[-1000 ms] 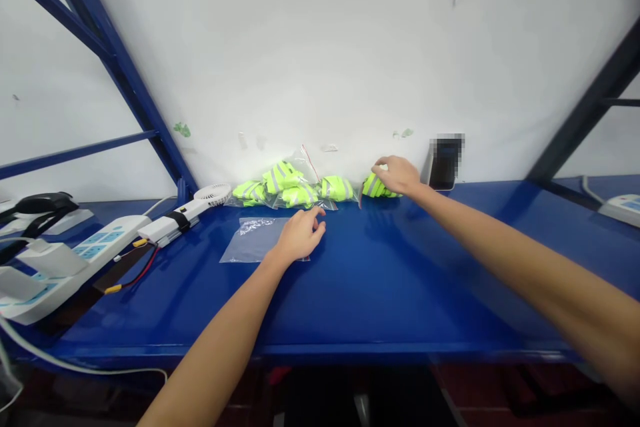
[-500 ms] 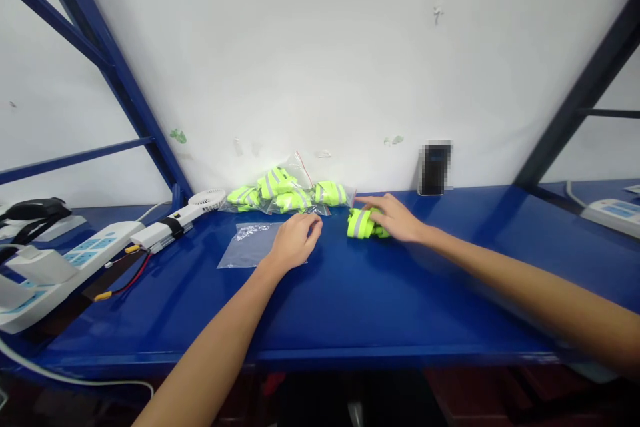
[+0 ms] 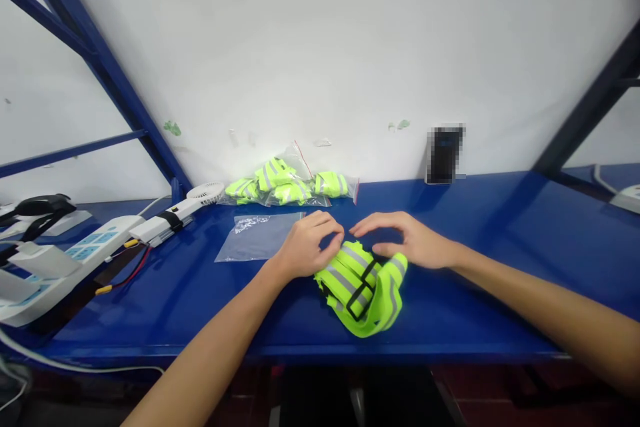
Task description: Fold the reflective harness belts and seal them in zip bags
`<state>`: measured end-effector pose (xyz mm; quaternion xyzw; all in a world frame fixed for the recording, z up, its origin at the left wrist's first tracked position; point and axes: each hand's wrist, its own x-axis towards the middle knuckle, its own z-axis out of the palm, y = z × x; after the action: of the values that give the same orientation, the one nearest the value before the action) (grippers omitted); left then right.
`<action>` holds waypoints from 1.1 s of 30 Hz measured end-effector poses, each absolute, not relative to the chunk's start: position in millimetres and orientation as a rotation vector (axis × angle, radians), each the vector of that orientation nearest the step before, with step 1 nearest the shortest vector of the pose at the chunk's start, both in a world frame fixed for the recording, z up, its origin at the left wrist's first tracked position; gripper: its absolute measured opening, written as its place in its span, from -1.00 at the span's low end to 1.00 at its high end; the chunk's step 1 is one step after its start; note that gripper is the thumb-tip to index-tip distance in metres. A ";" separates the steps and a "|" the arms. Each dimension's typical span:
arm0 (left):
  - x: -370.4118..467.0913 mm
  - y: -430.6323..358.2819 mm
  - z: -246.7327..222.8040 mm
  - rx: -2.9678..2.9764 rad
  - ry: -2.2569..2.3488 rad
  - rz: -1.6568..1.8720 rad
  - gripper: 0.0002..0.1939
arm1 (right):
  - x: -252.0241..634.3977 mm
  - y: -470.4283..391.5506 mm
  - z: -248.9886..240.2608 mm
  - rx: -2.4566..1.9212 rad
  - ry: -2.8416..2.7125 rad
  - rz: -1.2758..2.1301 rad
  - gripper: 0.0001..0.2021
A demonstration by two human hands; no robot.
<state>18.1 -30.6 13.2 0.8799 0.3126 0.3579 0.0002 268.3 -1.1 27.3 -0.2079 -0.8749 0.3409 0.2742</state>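
A neon-yellow reflective strap (image 3: 350, 273) with grey stripes and black plastic buckles lies loosely bundled on the blue table, one loop hanging toward the front edge. At its upper left, my left hand (image 3: 313, 245) pinches the strap's edge between thumb and fingers. Just above its right side, my right hand (image 3: 413, 238) is open, thumb and fingers curved apart with nothing between them. A flat clear plastic zip bag (image 3: 250, 240) lies left of the strap, partly behind my left hand. Against the wall sit several clear bags (image 3: 280, 180) with similar yellow straps inside.
At left are a white handheld fan (image 3: 207, 192), a white device with a black band (image 3: 157, 228), red-black wires with yellow plugs and a long power strip (image 3: 95, 247). A blurred dark upright object (image 3: 443, 155) leans on the wall. Blue metal posts (image 3: 110, 73) flank the table (image 3: 475, 307).
The strap bundle has come nearer the front edge and loosened, with a loop spreading out. My right hand has let go of it, and my left hand has moved right onto it.
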 end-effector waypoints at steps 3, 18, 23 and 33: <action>16.0 -23.2 7.4 2.713 1.071 1.154 -0.82 | 263.6 -19.5 32.9 -0.391 -2.641 0.963 -0.63; -4.0 -20.0 11.0 2.058 1.184 1.523 -0.66 | 220.0 -6.6 19.4 -0.578 -2.635 0.624 -0.62; -1.4 -21.6 8.8 2.105 1.167 1.468 -0.56 | 206.9 -3.5 7.1 -0.742 -1.976 1.204 -0.81; -1.0 -21.8 12.0 2.266 0.936 1.023 -0.28 | 215.8 -1.0 -5.5 -0.808 -1.471 1.545 -0.29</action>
<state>-1.0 -21.8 12.0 0.8280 0.3419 0.3737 0.2403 215.8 -1.0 -5.5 -0.3221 -0.5862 0.6154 0.4170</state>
